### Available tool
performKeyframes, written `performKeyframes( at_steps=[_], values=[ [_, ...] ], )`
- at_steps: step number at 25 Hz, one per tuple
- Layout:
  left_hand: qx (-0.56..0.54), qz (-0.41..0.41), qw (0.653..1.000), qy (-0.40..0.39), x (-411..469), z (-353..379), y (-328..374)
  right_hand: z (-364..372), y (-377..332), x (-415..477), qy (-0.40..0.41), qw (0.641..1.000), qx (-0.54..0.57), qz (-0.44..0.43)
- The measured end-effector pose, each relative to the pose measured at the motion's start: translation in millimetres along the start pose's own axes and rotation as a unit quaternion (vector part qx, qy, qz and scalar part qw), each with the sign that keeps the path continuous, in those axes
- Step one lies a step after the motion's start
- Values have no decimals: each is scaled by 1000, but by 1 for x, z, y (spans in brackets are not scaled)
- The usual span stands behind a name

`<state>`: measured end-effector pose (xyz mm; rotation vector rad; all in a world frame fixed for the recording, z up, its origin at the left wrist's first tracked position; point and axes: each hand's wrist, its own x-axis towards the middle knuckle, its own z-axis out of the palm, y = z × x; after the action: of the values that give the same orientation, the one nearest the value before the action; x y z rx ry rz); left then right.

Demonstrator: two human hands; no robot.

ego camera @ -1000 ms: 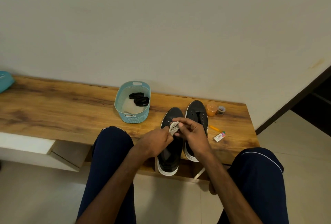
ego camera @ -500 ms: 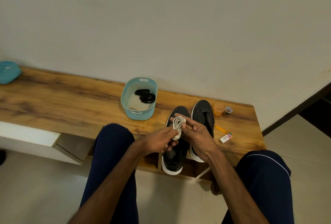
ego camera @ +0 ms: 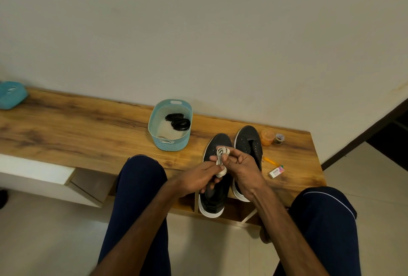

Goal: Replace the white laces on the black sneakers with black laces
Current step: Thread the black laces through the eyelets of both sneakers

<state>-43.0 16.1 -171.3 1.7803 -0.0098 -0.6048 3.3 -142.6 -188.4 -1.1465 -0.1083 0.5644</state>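
Note:
Two black sneakers with white soles stand side by side on the wooden bench, the left sneaker (ego camera: pixel 217 196) and the right sneaker (ego camera: pixel 248 138), both with bare eyelets. Above the left sneaker, my left hand (ego camera: pixel 198 179) and my right hand (ego camera: pixel 241 168) together grip a coiled bundle of white lace (ego camera: pixel 220 158). Black laces (ego camera: pixel 178 122) lie coiled inside a light blue basket (ego camera: pixel 154 130) further back on the bench.
The wooden bench (ego camera: pixel 88 138) runs along a plain wall. An orange cup (ego camera: pixel 267 137) and a small jar (ego camera: pixel 279 138) stand right of the sneakers, with a pencil (ego camera: pixel 269 161) and an eraser (ego camera: pixel 276 172) nearer. A teal object (ego camera: pixel 12 97) lies far left. My knees flank the sneakers.
The white lace bundle has come up from between my fingers and now shows as a coil held by both hands. The camera view has shifted slightly.

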Motion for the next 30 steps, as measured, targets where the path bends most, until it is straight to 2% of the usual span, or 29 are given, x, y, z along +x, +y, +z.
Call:
performKeyframes(
  at_steps=[4, 6, 7, 9, 11, 14, 17, 20, 25, 29, 30],
  values=[
    [8, 35, 999, 27, 0, -6, 0, 3, -3, 2, 71, 995, 53, -35],
    [86, 35, 993, 68, -4, -16, -4, 2, -6, 3, 105, 991, 62, -52],
    [156, 33, 980, 120, -6, -25, -8, 1, -7, 3, 114, 990, 53, -58],
    [278, 29, 926, 255, -9, -49, -12, 2, -11, 7, 115, 991, 7, -71],
    [311, 8, 881, 356, -10, -82, -12, 10, -18, 20, 104, 989, -67, -84],
    [314, -71, 858, 401, -7, -126, -15, 32, -32, 60, 75, 968, -220, -89],
    [331, -95, 852, 395, -2, -143, -23, 57, -36, 118, 54, 919, -378, -93],
    [385, -92, 835, 382, 3, -152, -27, 80, -25, 176, -8, 857, -511, -71],
    [364, -119, 828, 410, 4, -169, -28, 96, 27, 252, -103, 695, -712, -1],
    [371, -125, 821, 416, 3, -172, -29, 91, 67, 273, -151, 588, -794, 28],
    [374, -124, 820, 416, 4, -171, -29, 91, 73, 274, -157, 572, -804, 27]
  ],
)
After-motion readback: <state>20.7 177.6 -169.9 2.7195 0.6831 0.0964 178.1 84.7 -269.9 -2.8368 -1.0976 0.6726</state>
